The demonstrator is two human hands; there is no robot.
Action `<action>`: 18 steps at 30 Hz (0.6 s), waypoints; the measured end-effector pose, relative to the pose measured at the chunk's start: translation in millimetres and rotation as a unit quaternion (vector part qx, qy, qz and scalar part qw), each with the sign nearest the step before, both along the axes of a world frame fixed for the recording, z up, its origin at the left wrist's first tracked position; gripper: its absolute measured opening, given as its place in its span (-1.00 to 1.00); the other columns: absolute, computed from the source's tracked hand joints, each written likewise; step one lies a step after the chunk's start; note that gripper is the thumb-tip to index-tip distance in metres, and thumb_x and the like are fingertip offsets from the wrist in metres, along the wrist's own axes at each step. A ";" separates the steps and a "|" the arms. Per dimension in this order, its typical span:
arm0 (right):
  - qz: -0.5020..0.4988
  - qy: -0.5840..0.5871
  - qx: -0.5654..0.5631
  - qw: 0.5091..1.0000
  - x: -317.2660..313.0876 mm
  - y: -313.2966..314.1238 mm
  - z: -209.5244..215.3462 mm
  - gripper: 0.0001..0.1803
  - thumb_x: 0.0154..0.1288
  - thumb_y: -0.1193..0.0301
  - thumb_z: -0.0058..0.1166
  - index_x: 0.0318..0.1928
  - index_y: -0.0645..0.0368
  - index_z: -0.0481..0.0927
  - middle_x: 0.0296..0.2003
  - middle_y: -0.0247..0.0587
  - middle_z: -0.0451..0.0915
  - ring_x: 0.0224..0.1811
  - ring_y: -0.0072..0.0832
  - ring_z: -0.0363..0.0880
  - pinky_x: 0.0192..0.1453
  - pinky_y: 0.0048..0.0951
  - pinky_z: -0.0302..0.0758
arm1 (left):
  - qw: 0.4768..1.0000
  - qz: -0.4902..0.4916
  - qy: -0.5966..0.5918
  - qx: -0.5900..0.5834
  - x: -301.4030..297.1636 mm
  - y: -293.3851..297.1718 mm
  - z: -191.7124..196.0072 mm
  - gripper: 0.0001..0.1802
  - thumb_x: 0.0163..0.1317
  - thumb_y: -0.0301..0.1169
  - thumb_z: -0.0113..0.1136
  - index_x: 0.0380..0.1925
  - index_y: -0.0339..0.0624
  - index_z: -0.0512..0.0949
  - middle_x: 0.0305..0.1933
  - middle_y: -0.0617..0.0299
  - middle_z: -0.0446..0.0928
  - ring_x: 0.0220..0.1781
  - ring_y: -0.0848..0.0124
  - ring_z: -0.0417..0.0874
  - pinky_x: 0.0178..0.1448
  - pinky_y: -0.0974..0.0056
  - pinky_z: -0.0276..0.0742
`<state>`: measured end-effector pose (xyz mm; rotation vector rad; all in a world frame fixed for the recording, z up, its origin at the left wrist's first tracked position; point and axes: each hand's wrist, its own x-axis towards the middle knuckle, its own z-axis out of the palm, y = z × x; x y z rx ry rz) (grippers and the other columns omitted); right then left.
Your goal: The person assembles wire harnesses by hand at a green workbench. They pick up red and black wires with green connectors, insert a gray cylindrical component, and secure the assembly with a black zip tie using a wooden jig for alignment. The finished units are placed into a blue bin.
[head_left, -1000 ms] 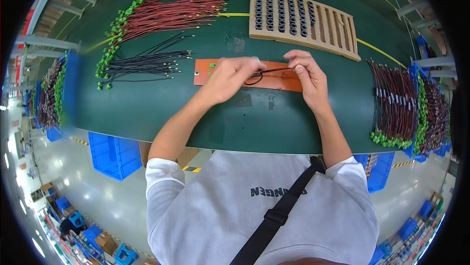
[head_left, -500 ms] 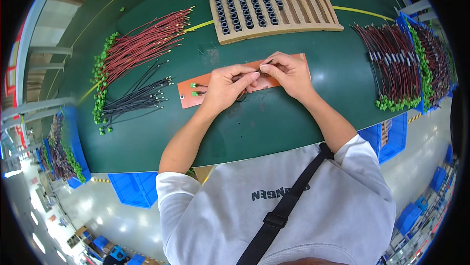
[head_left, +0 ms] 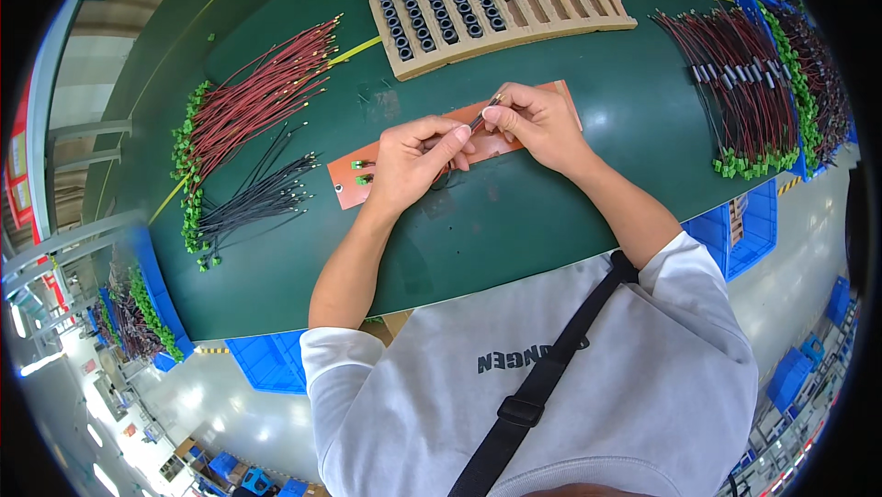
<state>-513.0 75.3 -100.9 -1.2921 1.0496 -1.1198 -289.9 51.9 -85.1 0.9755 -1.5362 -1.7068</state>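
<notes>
"Dark wires (head_left: 478, 120) are in our hands, right?"
"Yes, centre of the frame, over the orange strip (head_left: 351, 196). Our left hand (head_left: 413, 159) pinches them; our right hand's (head_left: 540, 127) fingers hold near the ends."
"How do we work well?"
"Gripping lightly, we'd say, with those ends kept level."

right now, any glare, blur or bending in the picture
Head view: glare patches on the floor and a soft sheen on the table right of the orange board; head view: the table's edges bow and the corners go black; head view: blur at the table's left edge.
</notes>
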 end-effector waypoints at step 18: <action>-0.018 0.053 -0.014 0.998 -2.3 -1.7 6.6 -0.74 0.45 0.34 0.27 -0.31 0.30 0.65 -0.45 -0.34 0.69 -0.39 -0.71 0.58 -0.31 -0.58 0.53 | 0.999 -0.003 -0.044 0.010 -3.2 -0.5 2.9 -0.79 0.48 -0.39 0.22 -0.15 -0.34 0.69 -0.35 0.20 0.68 -0.42 0.49 0.66 -0.33 0.41 0.55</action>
